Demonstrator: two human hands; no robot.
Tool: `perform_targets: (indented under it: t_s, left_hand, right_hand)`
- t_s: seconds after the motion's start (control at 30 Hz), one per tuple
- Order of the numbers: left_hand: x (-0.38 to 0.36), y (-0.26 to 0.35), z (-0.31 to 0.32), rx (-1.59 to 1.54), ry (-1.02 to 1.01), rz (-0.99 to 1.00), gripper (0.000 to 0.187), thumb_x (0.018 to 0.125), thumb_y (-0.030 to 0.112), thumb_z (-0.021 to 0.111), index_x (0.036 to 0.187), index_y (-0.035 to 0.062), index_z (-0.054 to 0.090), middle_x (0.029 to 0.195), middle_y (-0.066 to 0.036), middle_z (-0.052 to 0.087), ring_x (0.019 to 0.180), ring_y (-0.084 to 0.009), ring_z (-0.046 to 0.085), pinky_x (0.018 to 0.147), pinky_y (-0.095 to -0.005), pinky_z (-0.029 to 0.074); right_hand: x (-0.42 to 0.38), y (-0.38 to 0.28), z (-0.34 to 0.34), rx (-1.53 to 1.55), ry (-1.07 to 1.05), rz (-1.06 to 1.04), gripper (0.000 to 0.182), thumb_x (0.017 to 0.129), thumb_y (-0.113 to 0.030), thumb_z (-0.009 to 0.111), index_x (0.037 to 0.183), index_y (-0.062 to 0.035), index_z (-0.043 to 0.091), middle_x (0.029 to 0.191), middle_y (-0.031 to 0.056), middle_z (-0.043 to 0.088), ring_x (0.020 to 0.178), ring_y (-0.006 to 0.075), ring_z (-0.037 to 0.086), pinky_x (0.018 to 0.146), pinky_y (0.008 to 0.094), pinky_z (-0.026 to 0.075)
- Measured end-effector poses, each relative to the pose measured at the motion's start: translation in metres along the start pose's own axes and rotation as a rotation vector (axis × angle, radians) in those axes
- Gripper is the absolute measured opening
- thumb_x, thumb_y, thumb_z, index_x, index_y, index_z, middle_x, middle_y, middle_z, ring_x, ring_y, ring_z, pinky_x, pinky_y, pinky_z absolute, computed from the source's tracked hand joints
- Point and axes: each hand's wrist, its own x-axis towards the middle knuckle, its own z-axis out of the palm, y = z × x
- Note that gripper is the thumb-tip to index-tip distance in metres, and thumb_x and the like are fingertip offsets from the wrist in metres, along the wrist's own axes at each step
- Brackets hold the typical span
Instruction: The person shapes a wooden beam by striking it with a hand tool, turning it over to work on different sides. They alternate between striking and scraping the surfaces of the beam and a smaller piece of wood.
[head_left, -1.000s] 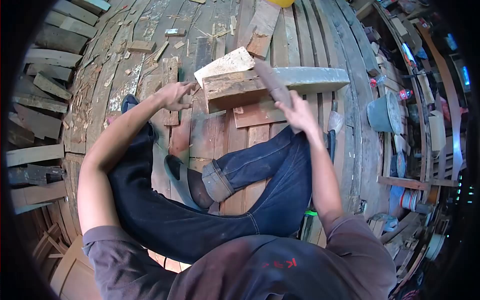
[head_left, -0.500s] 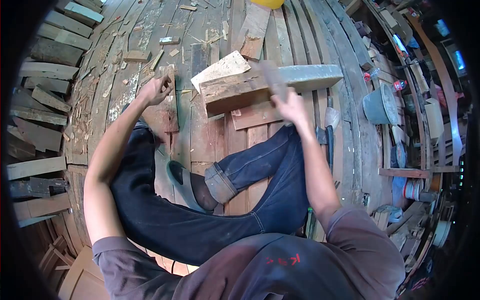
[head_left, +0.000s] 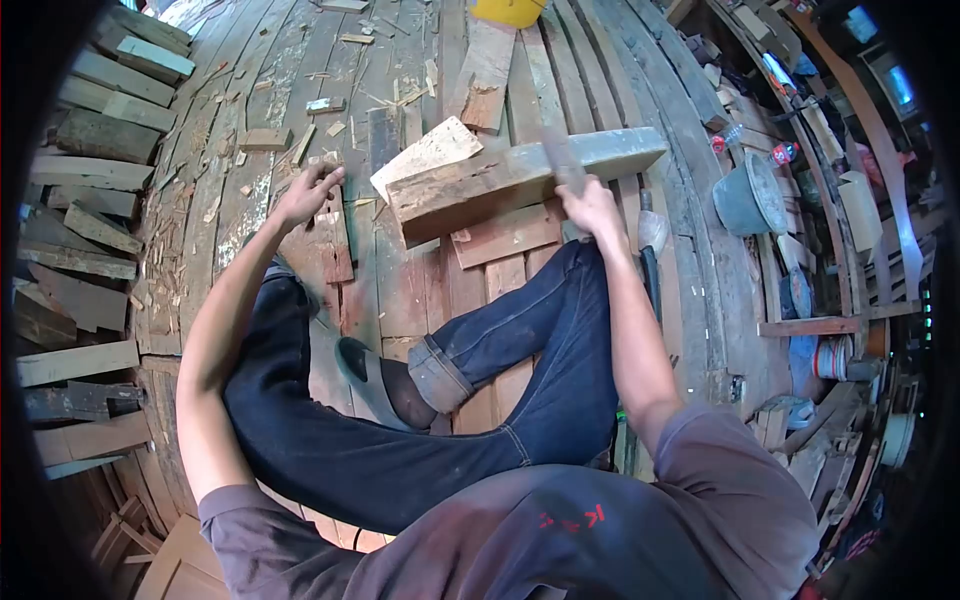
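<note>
Our right hand (head_left: 592,203) grips a dark tool (head_left: 560,155) laid across the thick timber beam (head_left: 520,178); our left hand (head_left: 308,190), fingers loose, rests on a plank floor (head_left: 420,290) w/ chips & offcuts. Stacked boards (head_left: 80,200) left, grey bucket (head_left: 748,198) right.

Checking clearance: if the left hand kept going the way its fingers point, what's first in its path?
The left hand points up and right across the floor planks. First in that line looks to be the near end of the timber beam, just past wood scraps; depth is unclear.
</note>
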Motion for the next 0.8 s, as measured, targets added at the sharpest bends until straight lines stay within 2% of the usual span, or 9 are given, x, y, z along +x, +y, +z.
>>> perform_targets:
  t_s: [0.1,0.17,0.23,0.33,0.4,0.47,0.57,0.7,0.8]
  left_hand:
    - [-0.005,0.023,0.005,-0.056,-0.103,-0.127,0.064,0.1,0.058,0.042,0.131,0.0045,0.055,0.125,-0.01,0.064,0.088,-0.0218,0.061,0.077,-0.0328,0.052]
    - [0.005,0.016,0.011,-0.069,-0.166,-0.16,0.068,0.1,0.061,0.039,0.137,0.0052,0.052,0.128,-0.01,0.063,0.094,-0.0238,0.062,0.083,-0.0354,0.052]
    - [0.01,0.028,0.012,-0.103,-0.262,-0.166,0.075,0.099,0.065,0.031,0.143,0.0061,0.048,0.135,-0.01,0.059,0.107,-0.0282,0.06,0.092,-0.0417,0.049]
    - [0.004,0.046,0.018,-0.132,-0.349,-0.177,0.083,0.097,0.072,0.023,0.145,0.0074,0.047,0.138,-0.01,0.057,0.113,-0.0299,0.059,0.097,-0.0457,0.046]
    - [-0.01,0.068,0.018,-0.129,-0.38,-0.18,0.085,0.096,0.073,0.022,0.144,0.0079,0.048,0.138,-0.01,0.058,0.113,-0.0302,0.059,0.097,-0.0459,0.046]
    - [-0.015,0.077,0.014,-0.127,-0.413,-0.167,0.087,0.095,0.075,0.022,0.142,0.0075,0.05,0.137,-0.01,0.058,0.113,-0.03,0.059,0.098,-0.0453,0.045]
    - [-0.008,0.078,0.016,-0.116,-0.46,-0.143,0.091,0.093,0.077,0.022,0.14,0.0061,0.053,0.135,-0.009,0.06,0.11,-0.0269,0.059,0.097,-0.0424,0.044]
    - [0.005,0.072,0.022,-0.15,-0.473,-0.169,0.097,0.09,0.081,0.022,0.138,0.0033,0.055,0.131,-0.008,0.062,0.102,-0.0214,0.06,0.094,-0.0368,0.044]
    - [0.002,0.073,0.015,-0.194,-0.495,-0.186,0.098,0.089,0.082,0.02,0.139,0.0052,0.054,0.135,-0.008,0.06,0.105,-0.023,0.06,0.094,-0.0365,0.044]
  right_hand:
    - [-0.007,-0.008,0.025,-0.068,0.158,0.105,0.073,0.085,-0.041,0.068,0.128,0.0144,0.048,0.112,0.0365,0.063,0.106,0.0458,0.064,0.093,0.0472,0.053]
    - [-0.042,-0.048,0.046,-0.044,-0.034,-0.062,0.073,0.086,-0.041,0.066,0.128,0.0143,0.044,0.107,0.0384,0.063,0.104,0.0474,0.065,0.093,0.051,0.052]
    - [-0.067,-0.071,0.063,-0.014,-0.194,-0.274,0.068,0.086,-0.043,0.066,0.125,0.0098,0.047,0.1,0.0366,0.065,0.1,0.0488,0.065,0.09,0.0512,0.052]
    - [-0.032,-0.034,0.039,0.008,-0.212,-0.31,0.058,0.084,-0.046,0.068,0.121,-0.0013,0.06,0.107,0.0266,0.069,0.102,0.0416,0.067,0.089,0.0494,0.053]
    - [-0.01,-0.011,0.005,0.05,-0.078,-0.092,0.051,0.084,-0.041,0.068,0.117,-0.0036,0.065,0.104,0.0246,0.07,0.098,0.0394,0.069,0.087,0.0465,0.055]
    - [0.022,0.038,-0.003,-0.055,0.149,0.04,0.058,0.084,-0.039,0.068,0.118,0.0074,0.06,0.096,0.0317,0.068,0.096,0.0418,0.069,0.085,0.0464,0.057]
    - [-0.013,-0.009,0.011,-0.039,0.149,0.051,0.064,0.084,-0.039,0.067,0.122,0.0113,0.053,0.099,0.0369,0.066,0.1,0.044,0.067,0.087,0.0476,0.056]
    - [-0.071,-0.053,0.044,-0.016,-0.215,-0.293,0.065,0.087,-0.039,0.065,0.126,0.0089,0.048,0.101,0.039,0.063,0.104,0.049,0.063,0.092,0.0508,0.051]
    - [-0.045,-0.013,0.012,0.019,-0.099,-0.323,0.054,0.084,-0.04,0.069,0.119,-0.0002,0.061,0.104,0.028,0.068,0.098,0.0421,0.068,0.086,0.0494,0.054]
